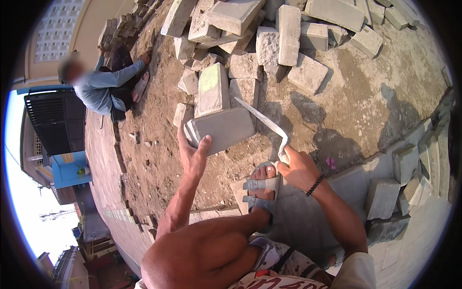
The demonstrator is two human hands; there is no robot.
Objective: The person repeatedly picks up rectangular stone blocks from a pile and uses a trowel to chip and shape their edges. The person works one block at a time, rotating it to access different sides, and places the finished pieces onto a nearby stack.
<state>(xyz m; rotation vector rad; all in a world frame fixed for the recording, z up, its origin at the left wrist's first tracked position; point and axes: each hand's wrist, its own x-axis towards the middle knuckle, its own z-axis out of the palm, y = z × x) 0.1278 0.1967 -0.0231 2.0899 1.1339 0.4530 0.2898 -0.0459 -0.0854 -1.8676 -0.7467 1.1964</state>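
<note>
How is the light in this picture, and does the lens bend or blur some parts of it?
Head view: hard sunlight from a clear sky; the paving block in the left hand and the trowel in the right hand cast sharp dark shadows on the sandy ground. The fisheye lens curves the stacked blocks toward the black rim. The centre is sharp; the sky at the left edge is overexposed.

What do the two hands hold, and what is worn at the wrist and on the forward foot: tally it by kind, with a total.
Grey paving block, in the left hand: 1
Trowel, in the right hand: 1
Dark bracelet: 1
Grey sandal: 1
Total: 4
</note>
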